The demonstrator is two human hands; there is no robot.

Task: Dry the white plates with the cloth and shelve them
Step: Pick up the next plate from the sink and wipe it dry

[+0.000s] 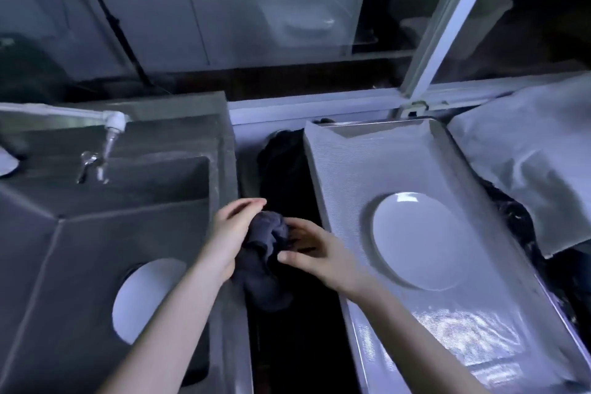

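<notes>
1. A white plate lies in the sink, close to its near right corner. The left forearm hides part of its right rim.
2. The metal tray to the right has a mesh liner, which glistens wet at the near end.
3. The dark cloth hangs bunched over the black gap between the sink's right edge and the tray's left edge. It touches neither plate.
4. The left hand grips the cloth from the left, with its fingers wrapped over the top of the bundle.
5. The right hand holds the same cloth from the right, with thumb and curled fingers pinching its folds.
6. A second white plate lies flat and face up on the tray, about midway along it and well apart from both hands.
7. A tap reaches over the sink's far edge, its spout pointing down.
8. A pale sheet is draped beyond the tray's far right corner.
9. Farthest back, a glass-fronted cabinet holds white crockery, blurred behind the pane.
</notes>
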